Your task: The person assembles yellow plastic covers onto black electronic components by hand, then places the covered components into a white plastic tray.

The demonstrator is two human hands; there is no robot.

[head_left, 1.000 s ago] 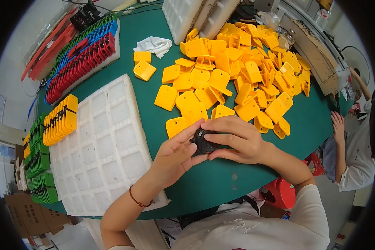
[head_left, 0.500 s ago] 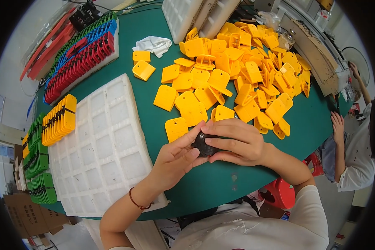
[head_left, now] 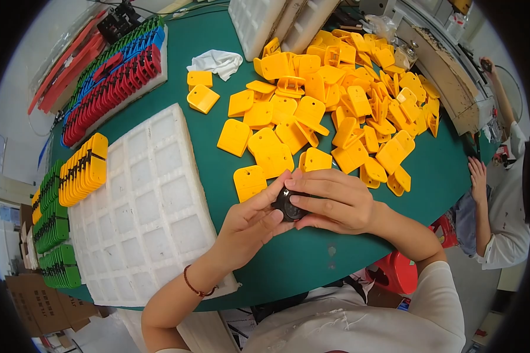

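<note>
A small, rounded black object (head_left: 291, 207) with a glossy surface is held between both my hands, above the near part of the green table. My left hand (head_left: 246, 228) grips it from the left, thumb and fingers bent around its side. From the right, my right hand (head_left: 340, 203) closes on it, fingertips on its upper face. Its exact kind cannot be made out, since fingers cover much of it. Just beyond my fingers lie flat yellow plastic pieces (head_left: 273, 160) with rounded corners and a small hole, the nearest (head_left: 250, 183) beside my left fingertips.
A white foam tray (head_left: 179, 194) with square pockets lies at left, yellow (head_left: 91, 170) and green pieces (head_left: 52, 226) stacked along its far-left edge. Red pieces (head_left: 115, 94) stand in rows behind. A white cloth (head_left: 215, 63) lies farther back. Another person (head_left: 506, 217) sits at right.
The black object looks slightly turned between my fingers, with my hands nearly in place. At far right, the other person's raised hand has moved up and left.
</note>
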